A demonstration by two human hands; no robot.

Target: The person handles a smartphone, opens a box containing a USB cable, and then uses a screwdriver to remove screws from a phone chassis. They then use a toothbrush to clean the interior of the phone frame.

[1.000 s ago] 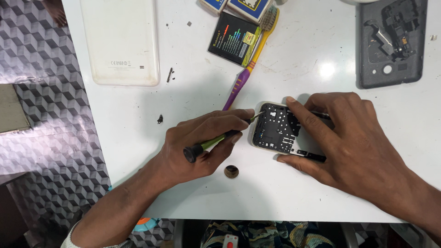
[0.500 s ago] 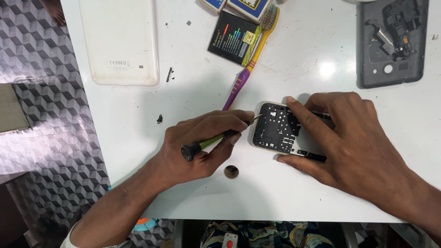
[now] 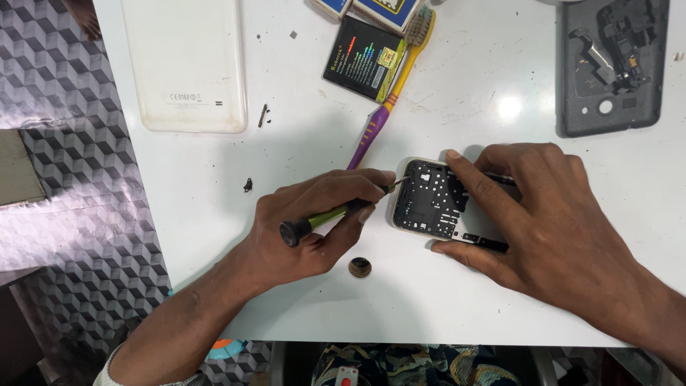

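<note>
Screwdriver [image 3: 325, 216] (slim, green-handled) on black phone frame [image 3: 431, 201]

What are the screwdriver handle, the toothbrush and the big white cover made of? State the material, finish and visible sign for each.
Screwdriver in the left hand: green handle with a black end cap, probably plastic or rubber; dull, no glint. Toothbrush: yellow and purple moulded plastic, smooth, with worn pale bristles. White cover: likely plastic, smooth with a soft sheen, rounded edges, slightly yellowed and smudged.
</note>
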